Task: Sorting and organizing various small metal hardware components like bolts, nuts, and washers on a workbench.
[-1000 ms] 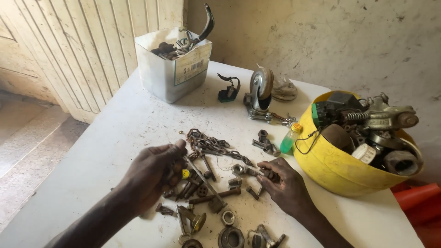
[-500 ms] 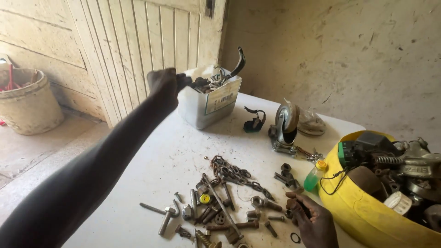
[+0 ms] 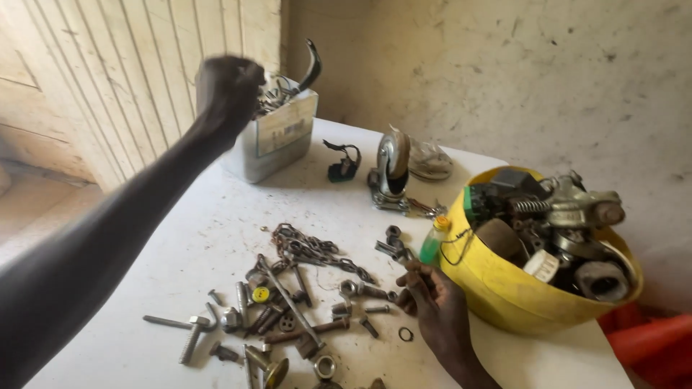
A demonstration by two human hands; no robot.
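The left hand is seen blurred and curled into a fist at the rim of the grey box of scrap metal; whether anything is pinched inside cannot be told. The right hand, cut off at the lower edge, is rested fingers-down on the white table between the loose bolts and the yellow tub, nothing gripped. Half a second earlier, the left hand was stretched further, over the box's contents.

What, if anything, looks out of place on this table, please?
The caster wheel lies tipped on its side rather than standing, and loose bolts and nuts sprawl beside a rusty chain across the white table, unsorted.
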